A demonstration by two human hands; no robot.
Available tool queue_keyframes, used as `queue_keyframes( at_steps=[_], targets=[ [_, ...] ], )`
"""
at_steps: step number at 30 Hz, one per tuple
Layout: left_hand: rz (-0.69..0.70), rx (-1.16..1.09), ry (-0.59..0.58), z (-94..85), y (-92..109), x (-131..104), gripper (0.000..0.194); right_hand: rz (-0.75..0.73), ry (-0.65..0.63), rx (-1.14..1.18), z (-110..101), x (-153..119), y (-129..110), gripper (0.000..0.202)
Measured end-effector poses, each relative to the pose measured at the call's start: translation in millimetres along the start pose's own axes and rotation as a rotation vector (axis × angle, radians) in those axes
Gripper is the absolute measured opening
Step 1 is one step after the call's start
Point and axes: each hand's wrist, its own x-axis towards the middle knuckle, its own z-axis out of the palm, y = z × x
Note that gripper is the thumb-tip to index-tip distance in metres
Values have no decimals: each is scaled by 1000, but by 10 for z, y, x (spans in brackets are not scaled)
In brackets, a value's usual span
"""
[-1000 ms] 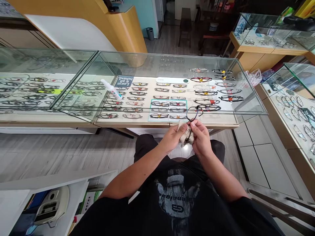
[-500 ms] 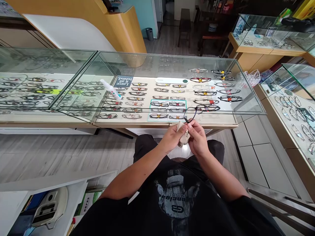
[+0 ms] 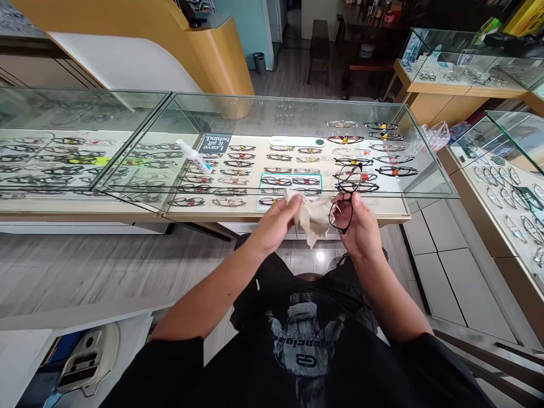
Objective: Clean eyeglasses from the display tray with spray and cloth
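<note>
My left hand (image 3: 278,222) pinches a crumpled beige cloth (image 3: 313,218) that hangs down from its fingers. In my right hand (image 3: 364,228) is a pair of dark-rimmed eyeglasses (image 3: 342,232), gripped near the middle of the frame and turned on end. One lens is toward my body, the other points up over the glass counter. The cloth's right edge lies close beside the lower lens; whether they touch I cannot tell. Both hands are just above the front edge of the display case (image 3: 204,216).
Rows of eyeglasses (image 3: 233,202) lie inside the glass case. A white bottle (image 3: 193,156) rests on the glass top at left. More display cases (image 3: 471,170) stand at right. An open white drawer or shelf (image 3: 123,351) with a beige device (image 3: 87,360) is at lower left.
My hands have moved apart. The cloth has spread open in my left hand, and the eyeglasses have shifted right and turned upright in my right hand.
</note>
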Motion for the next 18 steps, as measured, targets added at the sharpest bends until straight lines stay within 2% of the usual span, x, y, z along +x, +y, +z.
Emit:
queue_keyframes(
  at_steps=[3,6,8,10,14,18],
  targets=[
    [52,-32,92,-135,321,113,47,-16,-18,-41,6,16,-89,31],
    [166,-32,183,-247,681,208,31,-16,-34,-82,-1,20,-119,34],
    [234,-52,218,-320,893,271,18,-21,-50,-94,-23,25,-115,34],
    [285,-86,237,-411,1056,354,16,-20,-67,-101,-51,28,-108,32],
    [328,-93,272,-671,1194,601,15,-5,-60,-110,-82,17,-121,30],
    [316,-72,359,-951,1089,863,13,26,-54,-104,-74,-14,-147,31]
  ],
)
